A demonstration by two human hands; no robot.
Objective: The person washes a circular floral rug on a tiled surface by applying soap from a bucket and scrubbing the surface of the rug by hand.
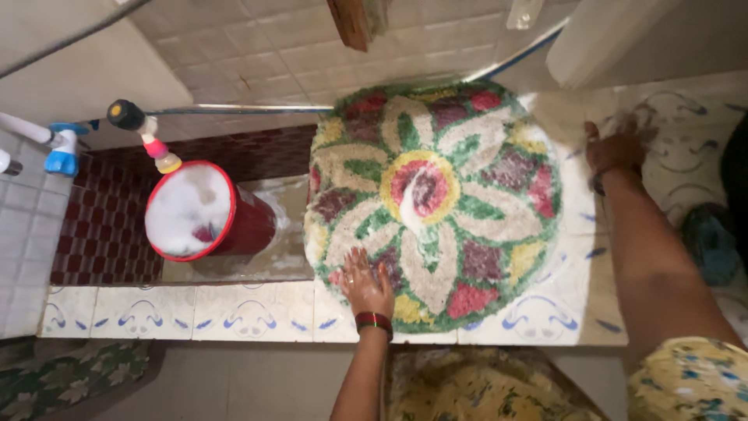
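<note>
**Two hands on a soaked round rug**

Two things sit before me: a red bucket (204,212) of suds at left, then the flowered rug (432,206) on the tiled ledge (234,312). My left hand (366,284) presses flat and open on its near rim. My right hand (615,148) touches the far edge; its grip is unclear. Wet pile likely feels heavy, floppy, slippery, so I'd grasp the rim.

Left hand (365,284) flat, fingers spread; right hand (615,150) outstretched, blurred, seemingly flat.
</note>
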